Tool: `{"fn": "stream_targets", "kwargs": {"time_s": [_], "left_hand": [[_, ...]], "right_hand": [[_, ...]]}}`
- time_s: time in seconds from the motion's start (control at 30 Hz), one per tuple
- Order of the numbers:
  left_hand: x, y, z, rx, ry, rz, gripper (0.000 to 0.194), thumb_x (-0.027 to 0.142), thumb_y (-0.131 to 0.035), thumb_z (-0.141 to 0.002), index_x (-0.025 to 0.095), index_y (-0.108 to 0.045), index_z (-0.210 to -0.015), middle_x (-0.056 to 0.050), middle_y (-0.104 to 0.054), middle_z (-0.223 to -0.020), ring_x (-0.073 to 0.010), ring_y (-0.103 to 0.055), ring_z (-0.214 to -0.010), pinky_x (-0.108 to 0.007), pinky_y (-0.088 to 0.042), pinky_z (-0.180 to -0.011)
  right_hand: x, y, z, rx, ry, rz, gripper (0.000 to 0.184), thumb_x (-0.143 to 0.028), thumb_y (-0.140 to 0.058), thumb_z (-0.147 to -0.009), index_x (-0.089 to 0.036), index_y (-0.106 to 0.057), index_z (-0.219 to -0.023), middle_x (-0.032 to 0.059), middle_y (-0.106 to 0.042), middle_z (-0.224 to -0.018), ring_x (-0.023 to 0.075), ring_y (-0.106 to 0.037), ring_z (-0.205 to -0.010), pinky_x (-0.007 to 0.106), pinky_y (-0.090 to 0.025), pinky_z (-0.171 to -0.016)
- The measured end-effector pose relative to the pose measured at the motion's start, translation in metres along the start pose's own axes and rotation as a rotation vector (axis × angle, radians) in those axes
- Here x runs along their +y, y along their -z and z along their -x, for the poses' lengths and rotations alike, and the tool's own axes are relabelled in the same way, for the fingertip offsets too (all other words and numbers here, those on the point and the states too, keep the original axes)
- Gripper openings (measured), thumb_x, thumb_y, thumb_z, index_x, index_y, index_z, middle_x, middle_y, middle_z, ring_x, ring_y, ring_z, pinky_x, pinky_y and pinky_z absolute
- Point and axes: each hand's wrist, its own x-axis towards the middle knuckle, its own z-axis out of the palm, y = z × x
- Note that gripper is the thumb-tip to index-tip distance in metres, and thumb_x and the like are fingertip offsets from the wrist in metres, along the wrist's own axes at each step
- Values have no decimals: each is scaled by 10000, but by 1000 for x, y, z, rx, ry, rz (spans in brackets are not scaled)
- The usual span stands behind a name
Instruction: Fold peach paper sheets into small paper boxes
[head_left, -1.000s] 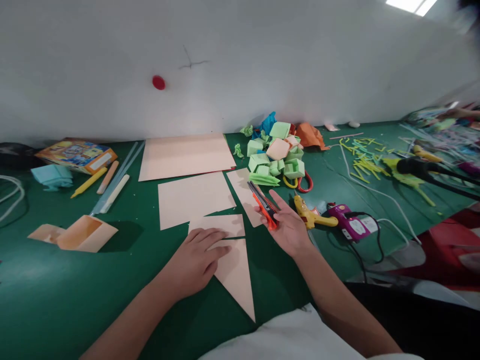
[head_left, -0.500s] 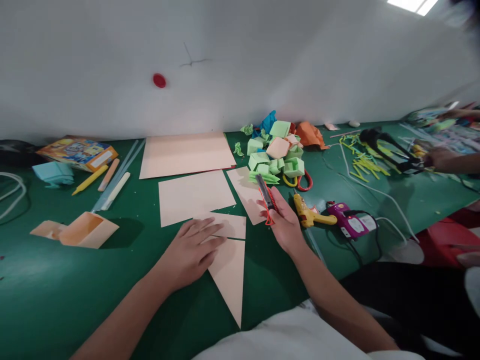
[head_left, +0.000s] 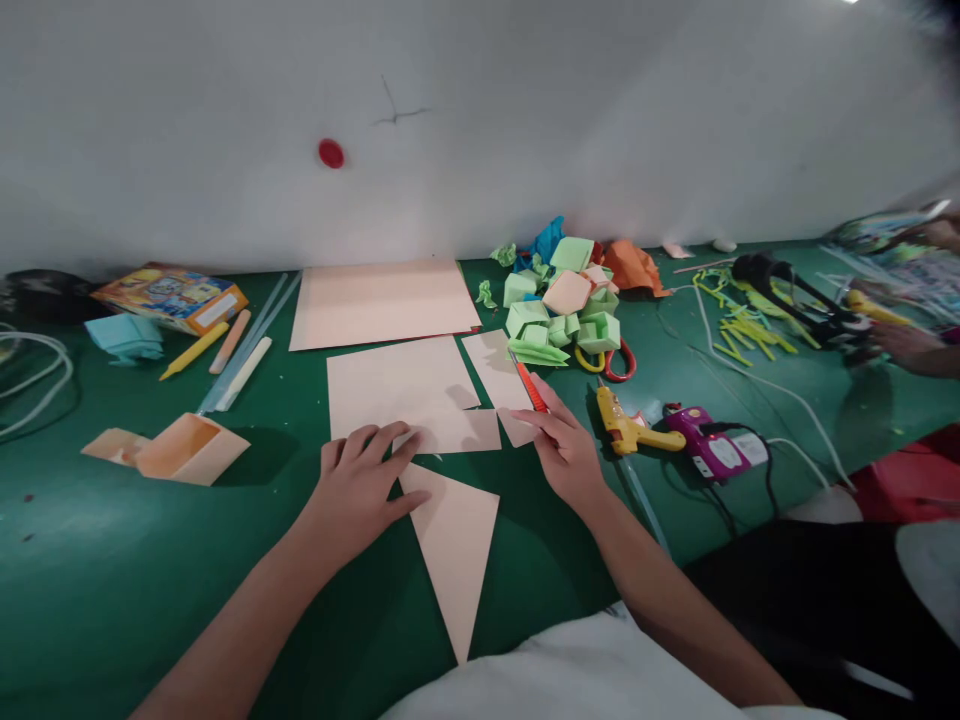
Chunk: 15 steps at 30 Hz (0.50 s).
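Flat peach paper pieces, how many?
5: far sheet by the wall, middle sheet, right sheet by the cutter, strip and triangle at the left hand; more may be hidden.

Red disc [head_left: 331,153] on wall [head_left: 570,110]. Printed box [head_left: 176,297] at L, blue paper [head_left: 126,337] adj. Glue gun [head_left: 622,429] nr purple unit [head_left: 712,449] w/ blk cord [head_left: 771,478].

Five flat peach papers [head_left: 386,300] (one a triangle [head_left: 456,540]) lie on the desk [head_left: 150,600]. There's one cutter [head_left: 531,387] and one purple device [head_left: 712,452].
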Motion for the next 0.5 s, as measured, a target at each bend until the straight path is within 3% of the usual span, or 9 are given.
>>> {"fn": "stream_targets", "kwargs": {"time_s": [0.37,0.5], "left_hand": [[-1,-3,1,10,-43,-69,604,609,-448,-992,394,-411,-1555,-3,-378,-1655,-432,-425,-1347,-623,-369,-1000],[-2,0,0,3,-75,-78,546,597,-478,-986,461,-450,-1514,11,-344,-1671,-446,-411,-1361,-642,-369,-978]], "right_hand": [[5,-2,1,-40,47,52,469,-93,-408,-938,-308,-730,-1204,-1,-429,-1611,270,-412,-1474,559,-381,-1190],[7,-6,3,-71,93,154,513,-47,-397,-906,-306,-721,-1206,-4,-406,-1627,292,-433,-1440,575,-422,-1111]]}}
